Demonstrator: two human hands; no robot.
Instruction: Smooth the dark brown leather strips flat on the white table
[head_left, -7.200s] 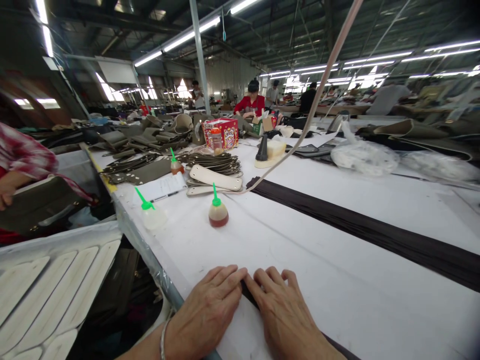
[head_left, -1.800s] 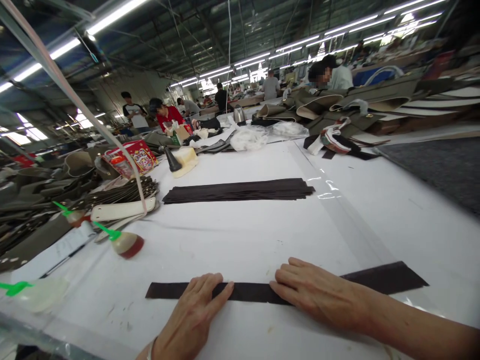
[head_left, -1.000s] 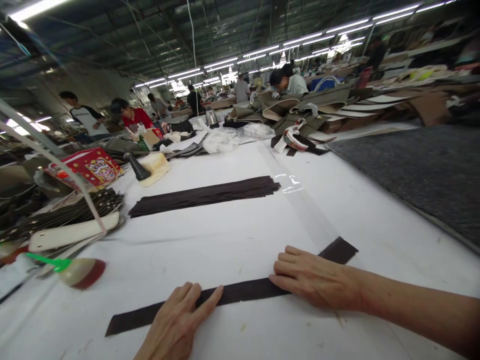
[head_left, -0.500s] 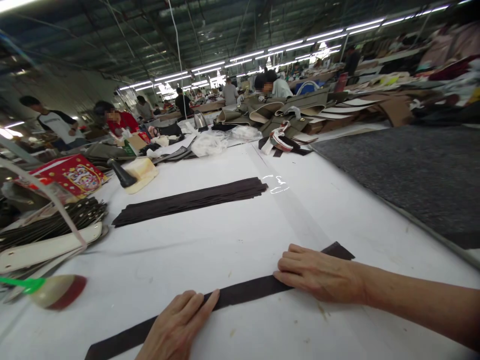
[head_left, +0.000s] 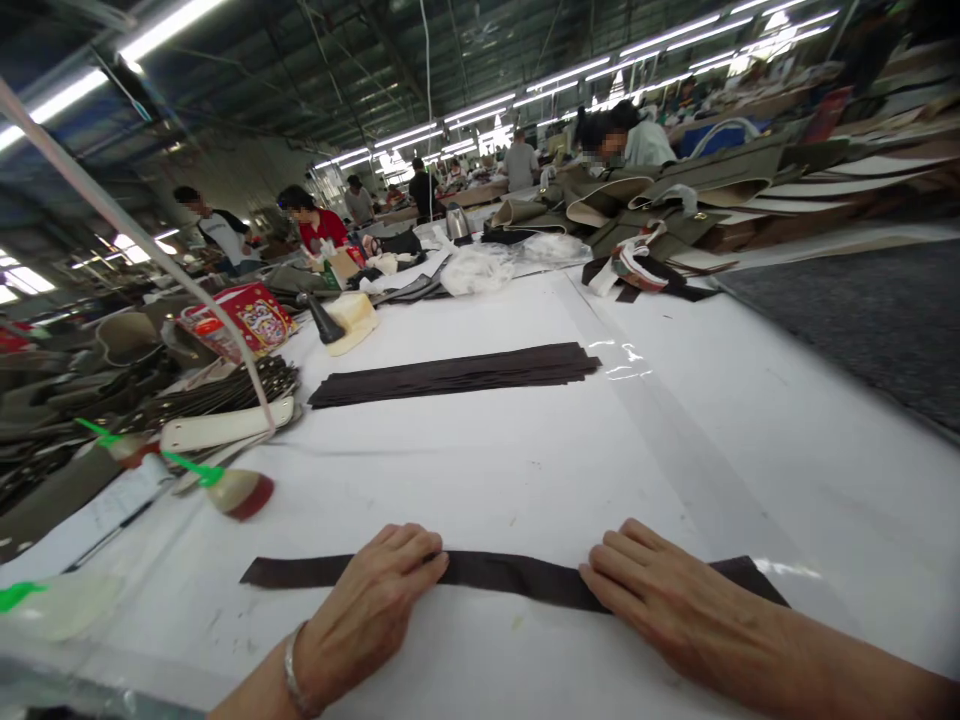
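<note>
A long dark brown strip (head_left: 517,578) of thin, leather-like material lies across the white tabletop close to me, slightly wavy between my hands. My left hand (head_left: 367,605), with a bangle on its wrist, has its fingers closed over the strip left of centre, thumb along the near edge. Toward the strip's right end, my right hand (head_left: 667,595) presses its bunched fingers onto it and hides part of it. Both ends of the strip stick out past my hands. Farther off lies a stack of similar dark strips (head_left: 450,375).
Squeeze bottles with green nozzles (head_left: 240,492) are on the left, near a pile of dark straps (head_left: 232,395). A black-handled tool with a pale block (head_left: 349,322) stands behind. Grey felt-like material (head_left: 855,310) covers the right side. Several co-workers are in the background.
My view has turned left and shifted, so the scene sits farther right. The strip now lies at a different slant and bows slightly between my hands, which both still hold it.
</note>
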